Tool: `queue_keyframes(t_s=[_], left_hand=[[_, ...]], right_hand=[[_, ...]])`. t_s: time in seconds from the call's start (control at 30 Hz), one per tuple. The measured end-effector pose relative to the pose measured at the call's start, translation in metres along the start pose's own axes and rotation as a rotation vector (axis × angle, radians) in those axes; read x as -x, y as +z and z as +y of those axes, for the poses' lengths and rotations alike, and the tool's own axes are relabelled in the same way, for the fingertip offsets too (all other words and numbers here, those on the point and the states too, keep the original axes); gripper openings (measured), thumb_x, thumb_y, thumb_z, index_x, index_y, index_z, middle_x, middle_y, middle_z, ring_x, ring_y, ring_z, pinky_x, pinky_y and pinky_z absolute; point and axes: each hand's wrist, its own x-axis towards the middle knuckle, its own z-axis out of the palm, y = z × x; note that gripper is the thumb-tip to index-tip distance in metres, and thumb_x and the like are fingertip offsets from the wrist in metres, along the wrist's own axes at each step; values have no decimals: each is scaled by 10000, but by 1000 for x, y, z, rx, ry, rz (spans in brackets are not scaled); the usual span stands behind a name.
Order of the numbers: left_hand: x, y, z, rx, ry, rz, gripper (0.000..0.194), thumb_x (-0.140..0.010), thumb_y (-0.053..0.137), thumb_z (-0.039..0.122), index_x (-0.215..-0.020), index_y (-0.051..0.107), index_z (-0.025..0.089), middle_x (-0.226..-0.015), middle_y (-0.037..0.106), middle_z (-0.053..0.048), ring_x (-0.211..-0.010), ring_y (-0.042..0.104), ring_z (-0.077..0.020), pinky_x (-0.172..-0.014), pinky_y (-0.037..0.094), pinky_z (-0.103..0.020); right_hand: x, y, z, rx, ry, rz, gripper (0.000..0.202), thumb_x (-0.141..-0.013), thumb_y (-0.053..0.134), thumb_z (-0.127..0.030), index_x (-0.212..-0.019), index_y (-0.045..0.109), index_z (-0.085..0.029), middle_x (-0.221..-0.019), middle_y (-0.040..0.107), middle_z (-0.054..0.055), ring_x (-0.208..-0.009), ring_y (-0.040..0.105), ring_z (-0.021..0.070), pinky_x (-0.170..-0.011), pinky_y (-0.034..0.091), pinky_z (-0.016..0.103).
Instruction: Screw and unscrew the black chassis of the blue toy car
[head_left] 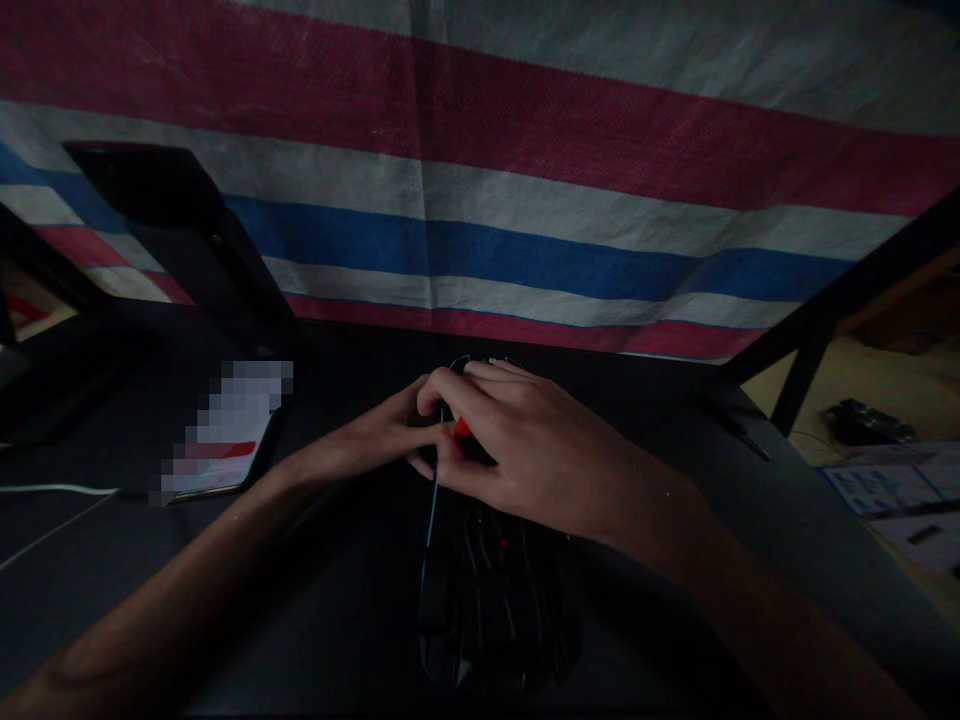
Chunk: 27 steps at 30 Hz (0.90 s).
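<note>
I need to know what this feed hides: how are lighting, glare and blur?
Head view: dim overall, no strong glare; head view: the black device nearly merges with the dark table, edges hard to trace; head view: left hand and right hand show no obvious motion blur; head view: coarse pixel blocks mask much of the pale screen.

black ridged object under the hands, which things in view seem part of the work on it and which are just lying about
In use, it seems:
left hand
right hand
black ridged object
small red piece

Lying about, apparently:
phone-like device
white cable
thin dark object
</note>
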Motion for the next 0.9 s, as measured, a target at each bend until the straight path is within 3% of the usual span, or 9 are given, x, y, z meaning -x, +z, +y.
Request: queue_keyframes(t_s=[0.1,0.23,0.4,0.53,0.7,0.8,0.9], left_hand=[[-1,-2,-4,-11,-7,4,542,-918,836,420,-1374,606,239,-1247,682,-97,-1119,723,-337,-730,686,-367],[0,-2,-6,-21,-7,14,457,-897,850,430,-1247,647,217,-1156,697,-75,-1055,741,-323,-731,689,-376],[1,1,0,-9,-18,21,616,-897,842,472,-1403,598,220,-1292,668,-133,-1148,713,-364,-713,686,-362],[1,1,2,-19,-11,25,570,-896,844,438,-1371,622,217,-1368,642,-146,-1205,686,-387,-716,683,-356],[1,1,-1,9,-15,11,563,-880,850,418,-1346,619,204,-1190,683,-100,-1080,723,-345,-717,682,-374],[2,1,1,-16,-9,26,494,-892,836,416,-1294,641,205,-1227,669,-106,-1116,706,-349,-723,676,-370],[3,2,4,-3,-27,12,506,-888,841,412,-1307,636,215,-1218,681,-105,-1101,712,-351,-730,672,-377]], right_hand=[[-1,0,0,1,2,-12,95,-1076,563,-171,-1148,624,-168,-1034,701,55,-947,626,186,-867,450,333],[-2,0,0,9,-13,1,54,-1033,625,-172,-1086,621,-185,-981,681,38,-955,609,191,-836,435,321],[-1,-2,0,-16,23,-18,82,-1052,577,-146,-1111,619,-185,-1007,692,45,-961,617,188,-846,436,325],[0,-2,0,-22,49,-18,65,-1054,579,-161,-1087,633,-178,-1001,697,53,-945,625,194,-868,448,349],[-1,1,1,10,-12,17,113,-1031,604,-172,-1141,626,-167,-1044,698,68,-1014,612,210,-912,458,352],[-2,1,0,52,1,6,114,-1093,533,-205,-1109,637,-160,-993,694,59,-936,613,196,-893,453,353],[-1,0,0,37,-36,16,96,-1063,572,-163,-1135,633,-152,-1035,695,66,-1002,615,203,-907,450,342]])
